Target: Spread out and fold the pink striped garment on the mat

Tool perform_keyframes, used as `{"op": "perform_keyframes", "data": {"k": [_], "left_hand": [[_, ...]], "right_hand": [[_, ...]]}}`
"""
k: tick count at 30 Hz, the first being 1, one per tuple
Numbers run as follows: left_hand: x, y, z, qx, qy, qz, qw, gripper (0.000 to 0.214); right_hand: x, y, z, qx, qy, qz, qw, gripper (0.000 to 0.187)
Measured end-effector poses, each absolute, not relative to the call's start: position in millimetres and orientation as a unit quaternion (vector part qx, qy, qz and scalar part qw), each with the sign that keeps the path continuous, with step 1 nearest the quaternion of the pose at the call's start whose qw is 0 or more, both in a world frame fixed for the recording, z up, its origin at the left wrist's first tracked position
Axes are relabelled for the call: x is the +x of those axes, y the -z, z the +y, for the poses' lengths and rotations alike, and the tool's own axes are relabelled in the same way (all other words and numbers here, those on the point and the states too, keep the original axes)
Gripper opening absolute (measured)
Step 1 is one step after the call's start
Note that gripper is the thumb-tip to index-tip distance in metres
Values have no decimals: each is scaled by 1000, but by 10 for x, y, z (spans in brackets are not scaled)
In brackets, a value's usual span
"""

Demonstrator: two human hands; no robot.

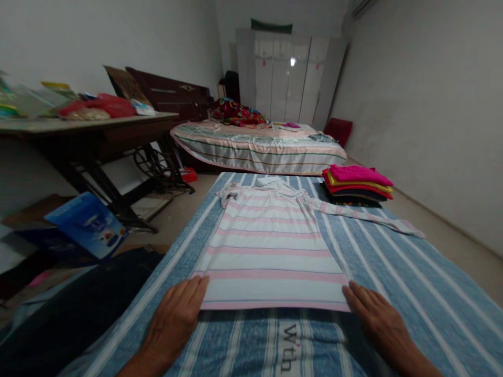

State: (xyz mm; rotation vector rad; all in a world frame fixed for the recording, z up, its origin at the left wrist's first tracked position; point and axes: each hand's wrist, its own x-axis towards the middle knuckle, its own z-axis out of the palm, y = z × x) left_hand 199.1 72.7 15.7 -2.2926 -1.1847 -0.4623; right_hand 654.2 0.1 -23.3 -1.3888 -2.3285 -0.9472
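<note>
Striped shirt [271, 262] is lying spread out between both hands, hem toward the person.
A blue striped sheet [416, 285] is extending beneath and around the hands; a tabletop [157, 116] carrying bags is standing ahead and left of the left hand; the shirt is reaching forward from the hands, its long sleeve [365, 213] stretching out ahead of the right hand; a stack of folded clothes [357, 185] is sitting farther ahead of that hand, beyond the sleeve; the left hand [178, 314], fingers extended together, is touching the hem's left corner; the right hand [377, 319], fingers slightly bent, is touching the right corner; whether either is pinching cloth cannot be told.
</note>
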Motion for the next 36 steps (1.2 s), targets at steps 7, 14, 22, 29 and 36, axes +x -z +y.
{"op": "perform_keyframes", "data": {"k": [7, 14, 22, 29, 36], "left_hand": [[1991, -23, 734, -830, 181, -446, 283, 38], [1861, -119, 756, -831, 190, -457, 253, 38], [1697, -121, 645, -836, 196, -428, 281, 37], [1689, -72, 671, -833, 180, -444, 278, 34], [1449, -101, 562, -851, 172, -405, 287, 30]], "right_hand": [[6530, 386, -21, -465, 344, -807, 122, 36], [6592, 325, -5, -445, 369, -806, 131, 38], [6659, 419, -85, -465, 341, -805, 142, 43], [6709, 576, -67, -463, 337, -810, 125, 43], [6654, 468, -126, -458, 327, -816, 131, 49]]}}
